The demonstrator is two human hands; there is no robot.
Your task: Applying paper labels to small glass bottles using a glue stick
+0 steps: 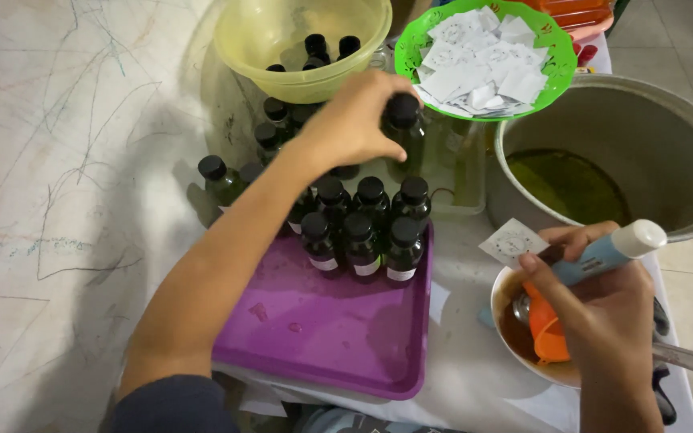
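Note:
My left hand (352, 120) reaches forward and grips a dark bottle with a black cap (403, 128) by its top, behind the purple tray (322, 337). Several capped dark bottles (362, 232) stand in rows at the tray's far end. My right hand (603, 305) holds a blue and white glue stick (607, 250) and a small white paper label (512, 242) above a white bowl (500, 301) holding brown liquid, an orange funnel (549, 333) and a spoon.
A yellow-green bowl (282, 36) at the back holds more bottles. A green basket (551, 76) holds white paper labels. A large metal pot (611, 128) with greenish liquid stands at right. More bottles (222, 180) stand left of the tray.

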